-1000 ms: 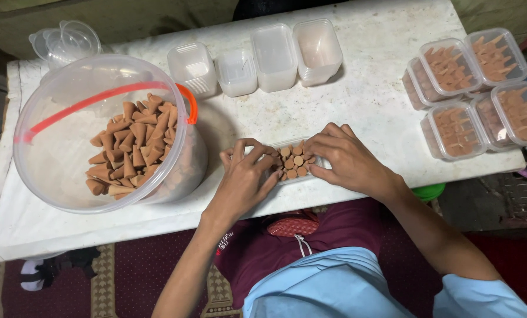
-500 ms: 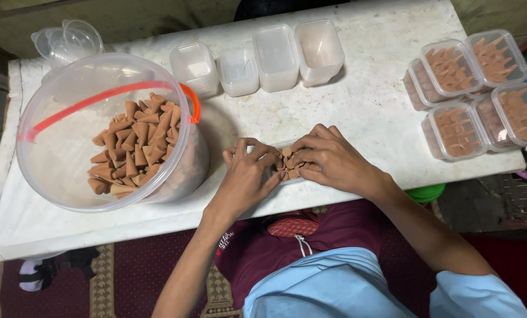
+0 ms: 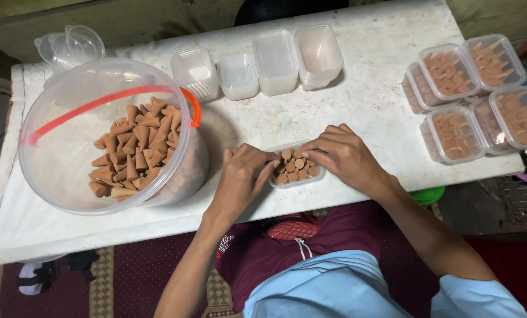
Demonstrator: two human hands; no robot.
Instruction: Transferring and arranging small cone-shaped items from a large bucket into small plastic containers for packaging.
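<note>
A small clear plastic box sits near the table's front edge, packed with brown cones standing upright. My left hand rests against the box's left side, fingertips touching the cones. My right hand lies over the box's right side, fingers curled onto the cones. To the left stands a large clear bucket with a red handle, holding a heap of loose brown cones.
Several empty clear boxes line the back of the white table. Several filled, lidded boxes of cones stack at the right edge. Clear lids lie at the back left. A red rug is below.
My right hand slid left over the box and now has drawn back a little, uncovering the upright cones. My left hand has stayed at the box's left side.
</note>
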